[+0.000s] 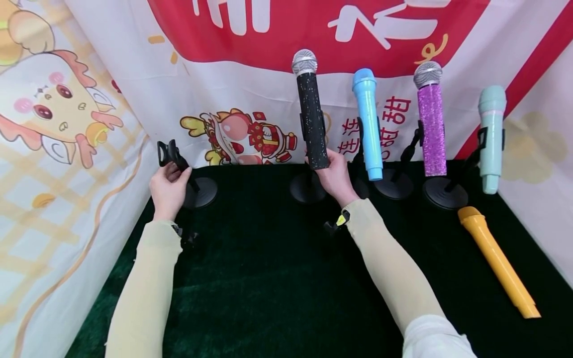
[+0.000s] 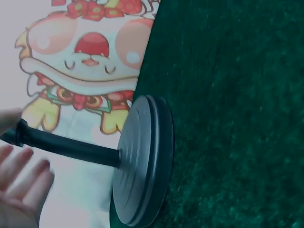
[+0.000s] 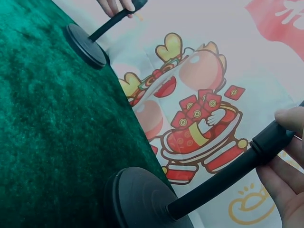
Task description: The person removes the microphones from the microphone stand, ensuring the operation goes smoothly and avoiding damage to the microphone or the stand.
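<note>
My left hand (image 1: 169,188) holds the upper stem of a black microphone stand (image 1: 200,194), just below its vacant clip (image 1: 170,151). In the left wrist view, the thumb lies above the stem and the fingers (image 2: 28,178) below it. Farther right, my right hand (image 1: 334,175) grips the collar at the top of a second stand (image 1: 308,189), behind the lower end of a black speckled microphone (image 1: 312,119). That microphone sits upright in its clip, its silver mesh head at the top. In the right wrist view, thumb and fingers pinch the second stand's collar (image 3: 271,141).
Further right, stands hold a blue microphone (image 1: 369,127), a purple glittery microphone (image 1: 432,129) and a mint-green microphone (image 1: 491,139). A yellow-orange microphone (image 1: 499,261) lies on the dark green cloth (image 1: 268,278). A printed backdrop (image 1: 255,89) rises directly behind the stands.
</note>
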### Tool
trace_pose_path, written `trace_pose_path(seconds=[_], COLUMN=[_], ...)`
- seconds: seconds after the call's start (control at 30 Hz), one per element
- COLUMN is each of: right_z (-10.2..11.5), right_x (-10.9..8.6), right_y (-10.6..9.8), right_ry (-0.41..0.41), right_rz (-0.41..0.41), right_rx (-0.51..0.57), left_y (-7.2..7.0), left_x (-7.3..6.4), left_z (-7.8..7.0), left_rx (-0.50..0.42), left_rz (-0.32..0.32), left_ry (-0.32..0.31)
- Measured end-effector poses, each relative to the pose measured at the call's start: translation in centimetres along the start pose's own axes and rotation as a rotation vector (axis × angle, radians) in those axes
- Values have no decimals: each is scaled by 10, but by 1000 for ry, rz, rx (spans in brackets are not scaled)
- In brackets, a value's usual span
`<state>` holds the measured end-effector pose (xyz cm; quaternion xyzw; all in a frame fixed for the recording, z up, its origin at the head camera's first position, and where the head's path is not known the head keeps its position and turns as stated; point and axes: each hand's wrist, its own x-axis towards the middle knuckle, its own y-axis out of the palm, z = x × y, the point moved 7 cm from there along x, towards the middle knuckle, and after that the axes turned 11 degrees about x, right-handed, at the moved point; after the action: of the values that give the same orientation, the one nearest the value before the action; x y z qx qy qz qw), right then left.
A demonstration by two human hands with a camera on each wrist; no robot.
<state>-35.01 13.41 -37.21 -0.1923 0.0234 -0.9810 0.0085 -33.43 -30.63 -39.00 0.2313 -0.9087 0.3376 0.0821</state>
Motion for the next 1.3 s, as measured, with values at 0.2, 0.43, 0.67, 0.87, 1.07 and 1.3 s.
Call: trace_pose_path(seconds=[0.2, 0.43, 0.67, 0.87, 1.07, 1.3], right_z=[11, 55, 74, 69, 60, 62], right_x=[-9, -33, -48, -58, -75, -93], right_y=[0, 1, -1, 3, 10, 19], right_ry=[-60, -130, -140, -150, -190, -228], right_rz=[-4, -2, -11, 57, 158, 259], right_rx=[-3, 17, -10, -24, 4, 21], left_y=[-15, -24, -16, -4, 18, 44], left_x=[-28, -69, -100, -129, -147, -158], left_z=[-7, -25, -53, -96, -119, -129], left_rx=[-39, -140, -196, -253, -250, -230], left_rz=[-115, -278, -298, -158, 67, 250], left_ry=[-55, 37, 170, 272, 333, 352])
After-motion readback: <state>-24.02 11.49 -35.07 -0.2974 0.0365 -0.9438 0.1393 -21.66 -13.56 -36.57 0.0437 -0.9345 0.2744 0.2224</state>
